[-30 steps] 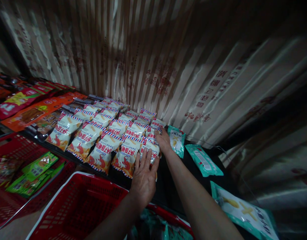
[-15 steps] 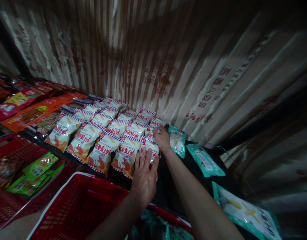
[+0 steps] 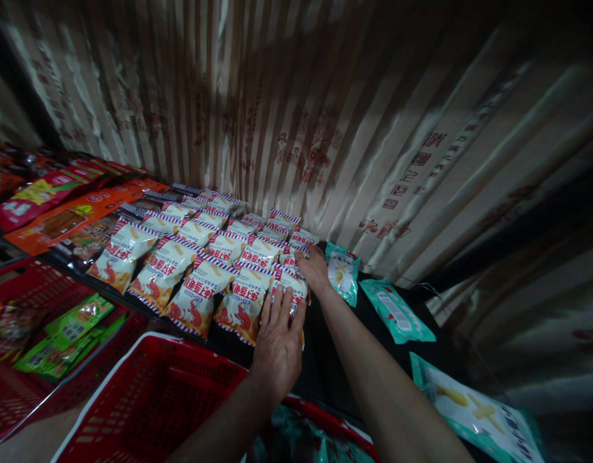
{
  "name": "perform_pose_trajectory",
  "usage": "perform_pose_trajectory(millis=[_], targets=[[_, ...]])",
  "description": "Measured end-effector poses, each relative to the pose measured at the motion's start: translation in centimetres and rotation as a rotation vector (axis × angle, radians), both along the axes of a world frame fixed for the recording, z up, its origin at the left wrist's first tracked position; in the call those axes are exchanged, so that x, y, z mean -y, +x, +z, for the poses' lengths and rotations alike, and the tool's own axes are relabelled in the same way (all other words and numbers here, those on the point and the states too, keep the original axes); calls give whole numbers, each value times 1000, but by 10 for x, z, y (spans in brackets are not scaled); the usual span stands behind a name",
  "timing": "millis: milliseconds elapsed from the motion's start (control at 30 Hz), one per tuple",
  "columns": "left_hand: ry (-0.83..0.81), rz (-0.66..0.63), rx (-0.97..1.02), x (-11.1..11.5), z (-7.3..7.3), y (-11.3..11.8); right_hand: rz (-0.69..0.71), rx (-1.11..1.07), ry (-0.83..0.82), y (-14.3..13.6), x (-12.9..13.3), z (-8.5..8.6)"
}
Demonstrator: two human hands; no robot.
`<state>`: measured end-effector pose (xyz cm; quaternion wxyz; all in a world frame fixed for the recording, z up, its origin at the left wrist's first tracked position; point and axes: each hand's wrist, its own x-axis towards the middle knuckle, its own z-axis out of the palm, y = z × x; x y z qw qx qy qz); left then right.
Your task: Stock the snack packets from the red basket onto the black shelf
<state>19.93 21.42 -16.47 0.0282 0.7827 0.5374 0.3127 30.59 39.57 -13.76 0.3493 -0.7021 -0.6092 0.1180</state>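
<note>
White snack bags with red lettering and red-and-blue striped ends [image 3: 195, 292] lie in overlapping rows on the black shelf. My left hand [image 3: 280, 347] rests with outstretched fingers on the lower part of the front right bag [image 3: 289, 283]. Farther back, my right hand [image 3: 314, 269] touches the right side of the row, its fingers extended against a bag [image 3: 303, 238] and their tips partly hidden. Just right of that hand lies a small teal-and-white snack bag [image 3: 343, 273].
A red basket [image 3: 156, 379] stands below the shelf, with another red basket [image 3: 17, 276] holding green packets to its left. Teal packets [image 3: 306, 437] fill a container at the bottom. More teal bags [image 3: 397, 312] lie right; orange packets [image 3: 69, 222] lie left. A pleated curtain [image 3: 296, 116] hangs behind.
Both hands stay almost in the same place on the striped bags. The rows of bags show no clear movement.
</note>
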Motion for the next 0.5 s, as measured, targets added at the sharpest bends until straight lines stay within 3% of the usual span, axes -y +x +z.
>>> perform_pose_trajectory(millis=[500], targets=[[-32, -23, 68, 0, 7, -7, -24, 61, 1, -11, 9, 8]])
